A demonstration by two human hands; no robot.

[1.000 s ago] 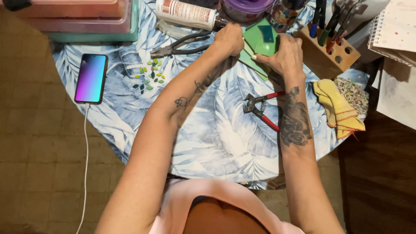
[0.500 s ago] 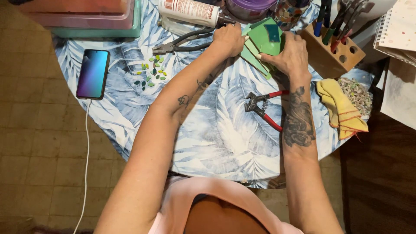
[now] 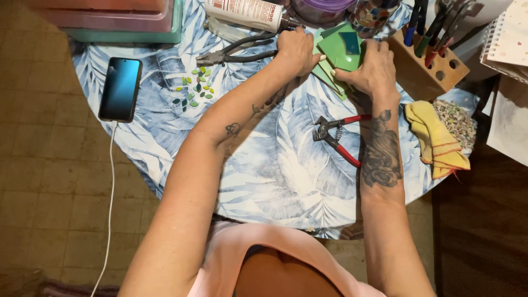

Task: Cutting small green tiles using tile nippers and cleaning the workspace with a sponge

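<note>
Round table point(image 3: 275, 181) in leaf-print cloth: at far edge, green sheets point(image 3: 338, 55) as before, left hand point(image 3: 296, 50) fingers curled on their left side, right hand point(image 3: 374, 69) pressing flat, both barely shifted.

The near half of the worktop point(image 3: 275, 181) lies open between the two forearms, bare cloth right to the edge. Red-handled pliers point(image 3: 336, 136) sit just beside the right forearm, narrowing that side. To the left, small green chips point(image 3: 195, 88) and a phone point(image 3: 120, 88) with its cable take up room. The far edge is crowded: grey pliers point(image 3: 234, 52), a bottle point(image 3: 245, 11), a wooden tool block point(image 3: 426, 66). A yellow cloth point(image 3: 434, 137) blocks the right rim.
</note>
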